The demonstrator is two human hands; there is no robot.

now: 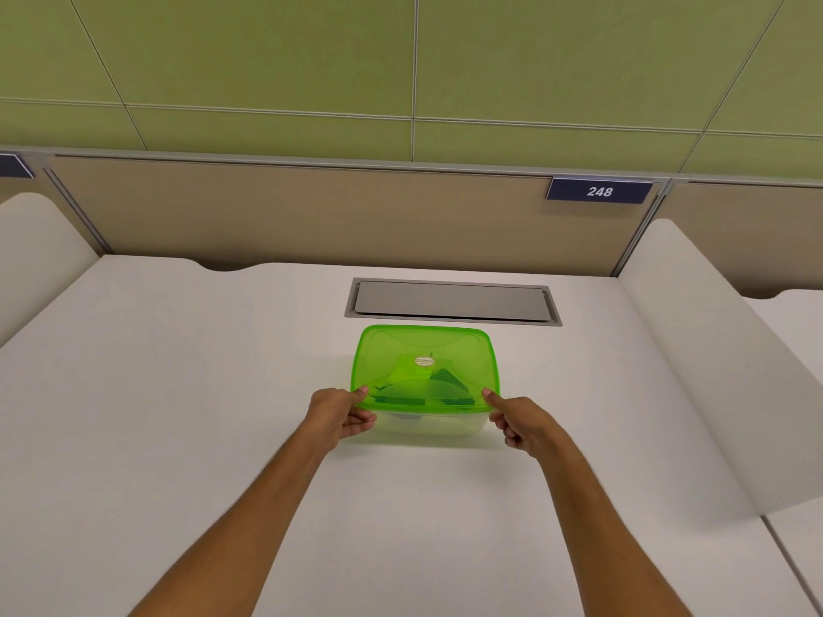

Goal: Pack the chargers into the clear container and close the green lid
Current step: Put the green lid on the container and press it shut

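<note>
Chargers (pixel 438 387) read only as dark blurs through the green lid (pixel 423 367); I can't count them. Lid sits on the clear container (pixel 427 425), long axis left-right, mid-desk (pixel 178 394), just before the grey cable hatch (pixel 452 300); left hand (pixel 340 414) pinches the near-left corner, right hand (pixel 519 423) the near-right, thumbs on top, fingers curled under the rim.

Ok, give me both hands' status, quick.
Left hand: closed on the near left corner of the green lid.
Right hand: closed on the lid's near right corner.
</note>
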